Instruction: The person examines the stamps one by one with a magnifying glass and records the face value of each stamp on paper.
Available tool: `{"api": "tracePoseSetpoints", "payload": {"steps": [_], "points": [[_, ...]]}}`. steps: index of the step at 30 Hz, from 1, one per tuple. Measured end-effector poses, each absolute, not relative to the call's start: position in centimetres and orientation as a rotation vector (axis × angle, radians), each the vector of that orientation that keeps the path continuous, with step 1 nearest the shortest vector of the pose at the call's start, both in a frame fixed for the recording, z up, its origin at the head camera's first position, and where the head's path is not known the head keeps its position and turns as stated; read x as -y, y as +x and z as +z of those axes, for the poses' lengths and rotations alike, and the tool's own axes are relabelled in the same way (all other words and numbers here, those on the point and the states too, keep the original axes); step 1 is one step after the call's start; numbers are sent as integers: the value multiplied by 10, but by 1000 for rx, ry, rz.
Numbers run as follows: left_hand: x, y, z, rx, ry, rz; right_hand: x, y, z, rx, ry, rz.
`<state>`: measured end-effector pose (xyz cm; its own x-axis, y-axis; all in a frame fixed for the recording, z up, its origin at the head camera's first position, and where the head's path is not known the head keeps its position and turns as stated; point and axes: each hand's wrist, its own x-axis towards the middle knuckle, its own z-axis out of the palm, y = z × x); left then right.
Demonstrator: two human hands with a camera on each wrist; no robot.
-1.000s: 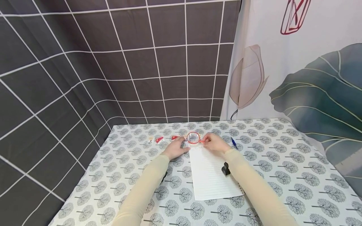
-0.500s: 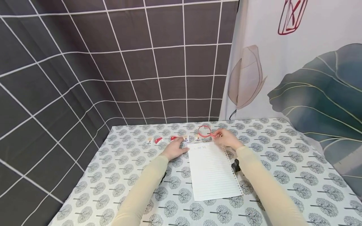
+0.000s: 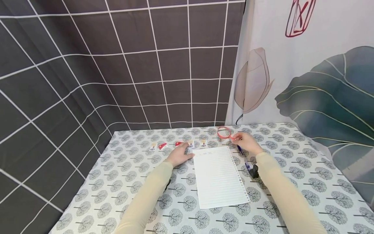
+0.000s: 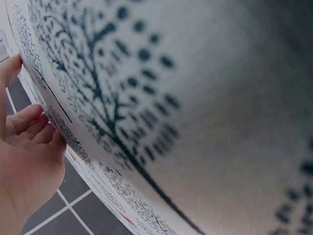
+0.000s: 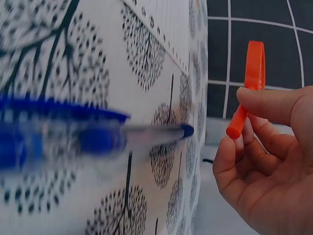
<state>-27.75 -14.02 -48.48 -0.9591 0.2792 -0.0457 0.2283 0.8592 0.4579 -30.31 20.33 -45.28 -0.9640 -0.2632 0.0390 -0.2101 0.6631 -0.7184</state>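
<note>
We see one magnifying glass (image 3: pixel 229 136), its round frame red in the head view and orange in the right wrist view. It is at the far side of the table, beyond the upper right corner of the paper, its handle pinched between the thumb and index finger of the right hand (image 3: pixel 245 142). The other fingers curl loosely below.

We count one lined sheet (image 3: pixel 219 178) with a row of punched holes down its right edge; faint handwriting crosses its top line, too small for us to read. Beside the holes lies one pen (image 5: pixel 102 139) — clear barrel, blue tip and clip — just under the right wrist.

The left hand (image 3: pixel 179 155) rests at the sheet's upper left corner, fingers relaxed and slightly bent, the thumb apart from them and gripping nothing that we can see. Its fingertips are at a row of small cards (image 3: pixel 203 143). We count five: two red and white, three pale with little figures, one or two partly behind the fingers. Any print on them is too small to read.

Below everything is one tree-printed tablecloth (image 3: pixel 292 169). Behind hang a dark gridded cloth (image 3: pixel 172 65) and a white cloth (image 3: pixel 280 61) bearing one red mark (image 3: pixel 300 19) that resembles an X in a frame.
</note>
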Motion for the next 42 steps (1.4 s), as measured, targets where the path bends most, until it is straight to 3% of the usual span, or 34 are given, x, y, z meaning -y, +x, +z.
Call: {"api": "tracePoseSetpoints", "payload": {"steps": [24,42], "points": [[135,-276,-484,-2920,405,729,-274,-274,-449,-2862,-192,-1194],[140,-277,-485,-2923,422,733,-310,-273,-465,-2827,-54,-1203]]}}
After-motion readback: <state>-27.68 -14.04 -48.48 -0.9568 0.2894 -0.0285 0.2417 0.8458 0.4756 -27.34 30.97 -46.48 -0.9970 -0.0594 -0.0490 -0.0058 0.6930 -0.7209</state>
